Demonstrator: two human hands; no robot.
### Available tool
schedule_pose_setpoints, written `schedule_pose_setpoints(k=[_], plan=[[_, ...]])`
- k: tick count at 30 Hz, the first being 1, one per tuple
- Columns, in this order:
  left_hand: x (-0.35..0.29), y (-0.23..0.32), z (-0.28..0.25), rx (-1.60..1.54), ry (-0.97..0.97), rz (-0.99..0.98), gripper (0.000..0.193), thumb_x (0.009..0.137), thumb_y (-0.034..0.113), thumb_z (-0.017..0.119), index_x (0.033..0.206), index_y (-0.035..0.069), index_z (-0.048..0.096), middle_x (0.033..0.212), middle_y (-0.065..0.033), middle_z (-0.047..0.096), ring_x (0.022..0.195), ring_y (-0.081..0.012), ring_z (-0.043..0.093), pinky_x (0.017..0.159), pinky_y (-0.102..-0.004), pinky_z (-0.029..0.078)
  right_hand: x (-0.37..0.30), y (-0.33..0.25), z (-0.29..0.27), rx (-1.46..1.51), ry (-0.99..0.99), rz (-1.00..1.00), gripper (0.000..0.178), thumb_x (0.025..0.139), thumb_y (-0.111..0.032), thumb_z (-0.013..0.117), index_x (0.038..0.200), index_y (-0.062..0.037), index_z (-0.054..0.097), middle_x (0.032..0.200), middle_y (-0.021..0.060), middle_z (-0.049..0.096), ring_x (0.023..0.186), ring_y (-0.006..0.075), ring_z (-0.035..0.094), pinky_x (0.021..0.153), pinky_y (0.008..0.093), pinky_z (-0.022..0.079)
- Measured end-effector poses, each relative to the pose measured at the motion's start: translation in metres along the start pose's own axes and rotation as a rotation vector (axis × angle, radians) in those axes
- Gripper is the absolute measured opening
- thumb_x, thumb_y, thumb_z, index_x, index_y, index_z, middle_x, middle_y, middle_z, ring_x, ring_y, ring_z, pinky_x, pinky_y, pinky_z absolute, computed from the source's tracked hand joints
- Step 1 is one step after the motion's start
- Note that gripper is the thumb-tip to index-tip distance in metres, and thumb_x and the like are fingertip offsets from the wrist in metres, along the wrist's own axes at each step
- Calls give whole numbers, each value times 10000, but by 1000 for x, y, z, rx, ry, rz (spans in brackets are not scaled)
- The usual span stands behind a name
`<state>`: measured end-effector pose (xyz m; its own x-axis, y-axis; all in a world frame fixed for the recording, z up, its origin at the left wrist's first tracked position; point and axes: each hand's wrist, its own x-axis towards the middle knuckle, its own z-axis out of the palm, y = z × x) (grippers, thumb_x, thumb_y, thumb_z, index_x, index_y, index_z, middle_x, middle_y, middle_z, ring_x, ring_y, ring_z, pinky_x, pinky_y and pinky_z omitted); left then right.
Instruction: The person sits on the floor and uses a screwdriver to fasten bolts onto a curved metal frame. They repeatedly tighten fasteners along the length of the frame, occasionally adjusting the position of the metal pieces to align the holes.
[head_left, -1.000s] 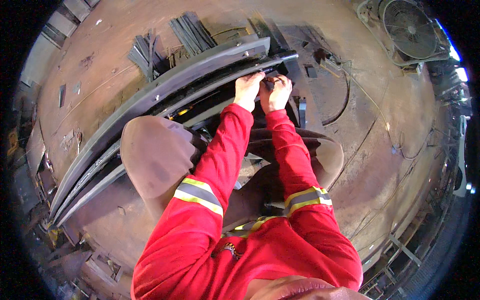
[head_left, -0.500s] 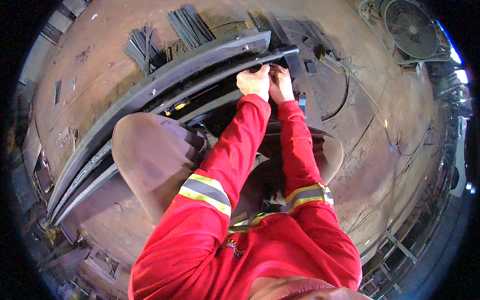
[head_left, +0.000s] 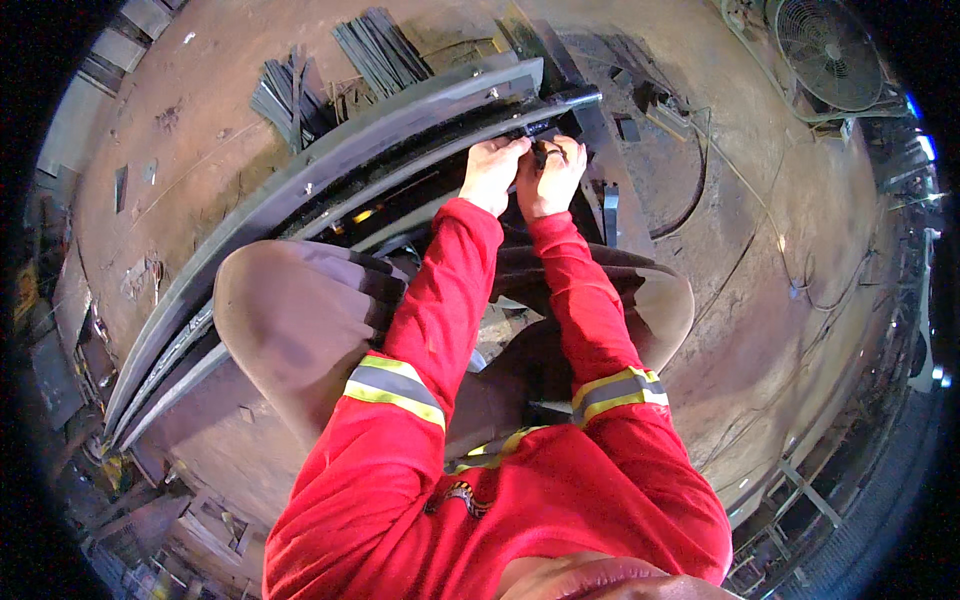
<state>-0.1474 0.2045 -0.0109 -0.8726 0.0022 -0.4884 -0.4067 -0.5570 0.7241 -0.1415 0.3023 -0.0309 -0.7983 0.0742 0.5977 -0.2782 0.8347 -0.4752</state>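
Your left hand (head_left: 490,170) and right hand (head_left: 551,175) have eased slightly back toward you, fingers curled, whether clamped on anything I cannot tell, keeping the work beside the right end of the curved bar (head_left: 425,163), which stretches toward the floor's (head_left: 750,380) left edge.

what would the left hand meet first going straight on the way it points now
The left hand would probably meet the narrow grey metal bar just ahead; depth is unclear, so they may be touching.
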Motion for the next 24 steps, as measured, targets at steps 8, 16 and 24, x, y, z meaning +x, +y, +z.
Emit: schedule_pose_setpoints(k=[8,16,24], plan=[[1,-3,3,-62,-43,43,118,852,32,615,969,12,619,915,-75,638,844,-169,595,768,-307,475,-3,-7,3,13,-7,152,193,707,-151,695,830,-27,612,894,149,603,888,341,552,851,463,404],[6,-13,17,46,238,138,180,748,52,712,907,-3,647,851,-83,663,716,-172,617,639,-309,506,1,7,3,135,-141,81,144,740,-158,639,777,-19,639,975,137,629,1017,292,565,1034,458,307],[-8,0,58,339,623,200,344,578,133,817,826,-54,670,851,-129,692,721,-183,643,679,-325,514,7,57,13,207,-332,-34,253,760,-227,652,888,-8,643,989,168,612,1051,345,528,1022,510,302]])
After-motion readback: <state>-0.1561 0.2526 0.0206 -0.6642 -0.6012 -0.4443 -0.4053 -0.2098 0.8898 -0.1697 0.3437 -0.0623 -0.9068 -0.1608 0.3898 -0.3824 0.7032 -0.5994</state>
